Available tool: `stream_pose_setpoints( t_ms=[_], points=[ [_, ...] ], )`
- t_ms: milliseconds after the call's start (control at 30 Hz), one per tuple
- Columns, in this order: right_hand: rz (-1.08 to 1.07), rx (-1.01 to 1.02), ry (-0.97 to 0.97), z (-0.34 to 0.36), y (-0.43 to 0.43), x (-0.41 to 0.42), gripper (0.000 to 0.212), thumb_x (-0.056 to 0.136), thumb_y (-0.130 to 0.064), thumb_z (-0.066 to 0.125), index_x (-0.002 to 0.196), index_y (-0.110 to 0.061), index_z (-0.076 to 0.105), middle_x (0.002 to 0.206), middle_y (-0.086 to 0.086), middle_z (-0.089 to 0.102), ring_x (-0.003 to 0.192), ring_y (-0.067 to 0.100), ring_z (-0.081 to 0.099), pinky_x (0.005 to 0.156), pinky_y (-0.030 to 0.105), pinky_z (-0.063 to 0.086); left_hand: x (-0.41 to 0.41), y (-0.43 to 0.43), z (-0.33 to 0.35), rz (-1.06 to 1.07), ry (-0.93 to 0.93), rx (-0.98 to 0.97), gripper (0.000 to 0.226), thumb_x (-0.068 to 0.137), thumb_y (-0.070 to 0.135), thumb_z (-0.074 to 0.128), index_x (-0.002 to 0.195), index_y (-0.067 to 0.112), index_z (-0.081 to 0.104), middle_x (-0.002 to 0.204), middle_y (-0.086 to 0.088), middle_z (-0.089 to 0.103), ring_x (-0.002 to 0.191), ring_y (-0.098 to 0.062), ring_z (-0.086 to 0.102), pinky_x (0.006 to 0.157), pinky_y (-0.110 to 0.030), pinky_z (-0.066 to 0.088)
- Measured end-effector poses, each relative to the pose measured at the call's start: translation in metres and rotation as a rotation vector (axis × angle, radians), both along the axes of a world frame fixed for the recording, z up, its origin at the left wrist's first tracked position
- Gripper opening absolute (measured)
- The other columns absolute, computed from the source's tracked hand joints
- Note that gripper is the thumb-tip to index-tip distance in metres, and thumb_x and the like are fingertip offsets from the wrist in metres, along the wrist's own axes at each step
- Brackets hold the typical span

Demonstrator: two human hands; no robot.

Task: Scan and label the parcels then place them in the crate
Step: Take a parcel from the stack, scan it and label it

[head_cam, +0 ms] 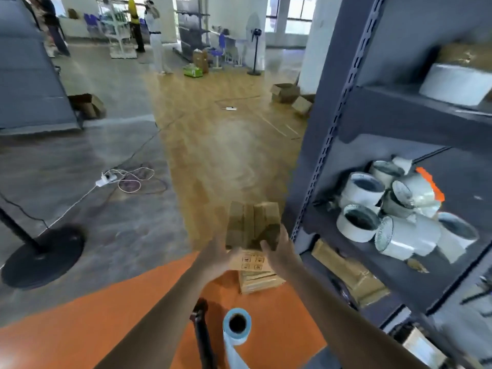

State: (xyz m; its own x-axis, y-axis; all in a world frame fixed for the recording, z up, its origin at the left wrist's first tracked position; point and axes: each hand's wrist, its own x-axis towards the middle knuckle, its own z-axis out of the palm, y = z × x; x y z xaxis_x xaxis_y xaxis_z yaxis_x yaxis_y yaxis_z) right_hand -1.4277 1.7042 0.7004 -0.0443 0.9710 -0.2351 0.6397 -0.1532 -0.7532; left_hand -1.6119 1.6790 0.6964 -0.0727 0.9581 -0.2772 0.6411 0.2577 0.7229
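Both bare forearms stretched fwd, converging on the parcel (253,225). R hand (279,251) clamped its rt side, thumb laid over the near face, fingers wrapped behind, out of sight. L hand (218,258) gripped the lower left edge, back of hand up, fingers curled under; blur hid the tips. The parcel sat between my palms, above the far edge of the orange table (80,328), long axis running away from me. It was brown matte cardboard, boxy, w/ lengthwise folds or tape bands.

Just under the grip was a paler carton face (251,261) w/ printed symbols; couldn't tell if it was the same parcel. Below that, a stack of flat cardboard (262,282) lay on the table.

Nearer me than the hands was a blue label roll (237,324), hollow core facing me, w/ a black handled tool (201,326) to its left.

Rt of the grip stood a grey metal shelf (332,129) w/ white tape rolls (362,222).
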Motion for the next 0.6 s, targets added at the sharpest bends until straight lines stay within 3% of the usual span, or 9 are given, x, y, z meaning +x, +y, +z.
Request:
stream_pose_setpoints(
  t_ms=[67, 133, 233, 333, 500, 600],
  points=[
    [-0.067, -0.012, -0.030, -0.002, -0.003, -0.005, 0.076, 0.100, -0.046, 0.049, 0.158, -0.021, 0.007, 0.161, 0.006, 0.025, 0.144, 0.027, 0.033, 0.112, 0.042, 0.036, -0.005, 0.003, -0.008, -0.048, -0.117, -0.008, 0.061, 0.090, 0.054, 0.055, 0.142, 0.028, 0.034, 0.133, 0.007, 0.054, 0.108, -0.012, 0.058, 0.080, -0.025, 0.051],
    [-0.116, -0.020, -0.050, -0.004, -0.005, -0.009, 0.073, 0.100, -0.048, 0.047, 0.157, -0.018, 0.013, 0.161, 0.003, 0.027, 0.143, 0.025, 0.034, 0.107, 0.037, 0.039, -0.007, 0.006, -0.012, -0.054, -0.178, -0.003, 0.060, 0.089, 0.057, 0.056, 0.140, 0.034, 0.036, 0.131, 0.014, 0.053, 0.114, -0.012, 0.055, 0.089, -0.030, 0.050],
    [-0.177, -0.023, -0.042, 0.001, -0.013, -0.013, 0.063, 0.100, -0.047, 0.049, 0.152, -0.019, 0.027, 0.145, 0.003, 0.046, 0.128, 0.025, 0.049, 0.090, 0.032, 0.044, -0.007, 0.007, -0.014, -0.010, -0.206, 0.021, 0.044, 0.087, 0.056, 0.057, 0.125, 0.037, 0.047, 0.109, 0.021, 0.059, 0.094, -0.004, 0.061, 0.077, -0.028, 0.055],
    [-0.223, -0.004, -0.015, 0.009, -0.021, -0.016, 0.065, 0.099, -0.046, 0.052, 0.152, -0.018, 0.026, 0.140, 0.003, 0.048, 0.121, 0.024, 0.053, 0.082, 0.031, 0.045, -0.008, 0.002, -0.007, 0.014, -0.251, 0.031, 0.041, 0.089, 0.054, 0.057, 0.121, 0.027, 0.052, 0.098, 0.011, 0.064, 0.083, -0.006, 0.065, 0.058, -0.020, 0.050],
    [-0.229, 0.052, 0.115, 0.022, -0.029, -0.019, 0.056, 0.094, -0.041, 0.061, 0.137, -0.017, 0.034, 0.118, 0.001, 0.050, 0.105, 0.021, 0.054, 0.086, 0.038, 0.047, -0.013, -0.014, 0.013, 0.151, -0.297, 0.061, 0.053, 0.087, 0.051, 0.062, 0.128, 0.021, 0.046, 0.104, 0.006, 0.061, 0.087, -0.013, 0.062, 0.063, -0.028, 0.051],
    [-0.213, 0.061, 0.221, 0.033, -0.028, -0.020, 0.051, 0.092, -0.041, 0.064, 0.128, -0.022, 0.035, 0.110, -0.005, 0.050, 0.093, 0.012, 0.053, 0.075, 0.030, 0.044, -0.020, -0.029, 0.022, 0.243, -0.311, 0.099, 0.055, 0.085, 0.049, 0.065, 0.128, 0.021, 0.045, 0.111, 0.003, 0.058, 0.093, -0.017, 0.061, 0.068, -0.031, 0.053]
  ],
)
